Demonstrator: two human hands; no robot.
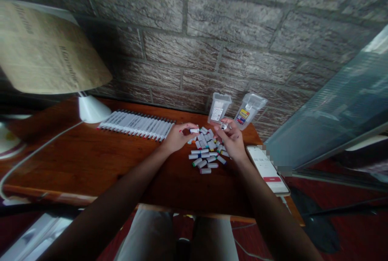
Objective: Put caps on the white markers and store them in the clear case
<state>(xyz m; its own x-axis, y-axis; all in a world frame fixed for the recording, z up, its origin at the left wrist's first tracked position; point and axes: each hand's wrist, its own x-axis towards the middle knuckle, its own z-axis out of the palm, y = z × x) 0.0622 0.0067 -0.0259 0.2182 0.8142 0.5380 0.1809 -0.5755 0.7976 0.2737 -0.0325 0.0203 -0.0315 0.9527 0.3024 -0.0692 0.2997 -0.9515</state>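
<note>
Rough grey brickwork (212, 18) is seen behind a reddish-brown wooden table (106, 160) in the single head view, which is dim and soft, so fine print is not readable. At the far middle of the table the left hand (177, 136) is closed in a pinch on a short white marker piece (194, 130), held just above a loose pile of short white coloured-tipped marker pieces (206, 154). The right hand (232, 137) is curled over the pile's right side, its fingertips pinched on a small pale round-ended object (223, 125) whose kind cannot be made out. Part of the pile is hidden under both hands. Two clear plastic boxes with labels (218, 108) are leaned against the wall just behind the hands. A row of long white markers (136, 125) is laid side by side to the left, its left end touching or just beside a white lamp base (92, 109). The beige lampshade (45, 51) is cut off at the left edge. A white-screened smartphone (268, 170) lies at the table's right edge, its upper screen blurred out. Bare wood is left open between the row, the pile and the near edge. A tilted glass panel (333, 111) stands close on the right.
</note>
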